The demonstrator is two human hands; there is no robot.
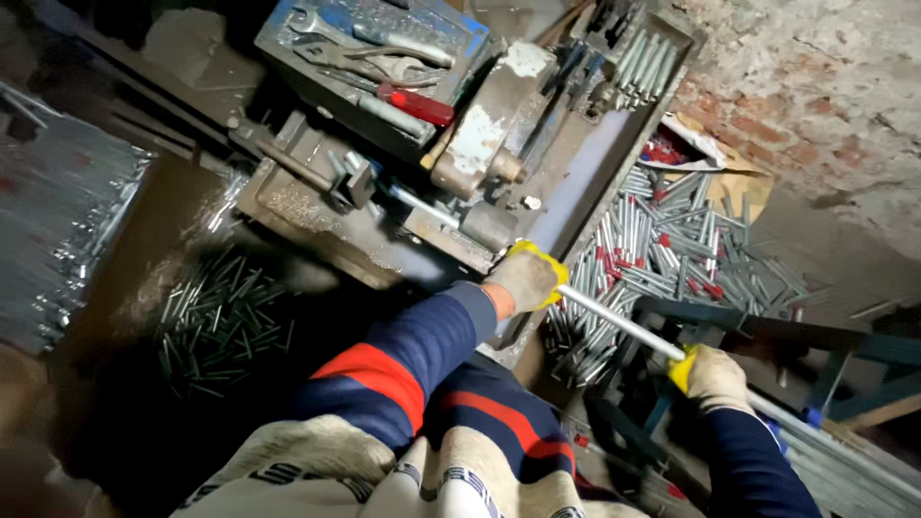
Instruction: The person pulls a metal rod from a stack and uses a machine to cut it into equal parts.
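One long steel rod [619, 321] runs slantwise from the workshop machine [480, 153] toward the lower right; the gloved left hand [526, 278] and gloved right hand [712, 376] each close around it; cut tubes [662, 245] lie heaped beyond, uncountable; one red-handled screwdriver [417, 104] rests in the blue tool tray [384, 48].

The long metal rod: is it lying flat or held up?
Held up: both gloved hands grip the rod above the pile.

navy sleeve [403, 360] with red stripes; yellow-and-grey gloves [526, 276].
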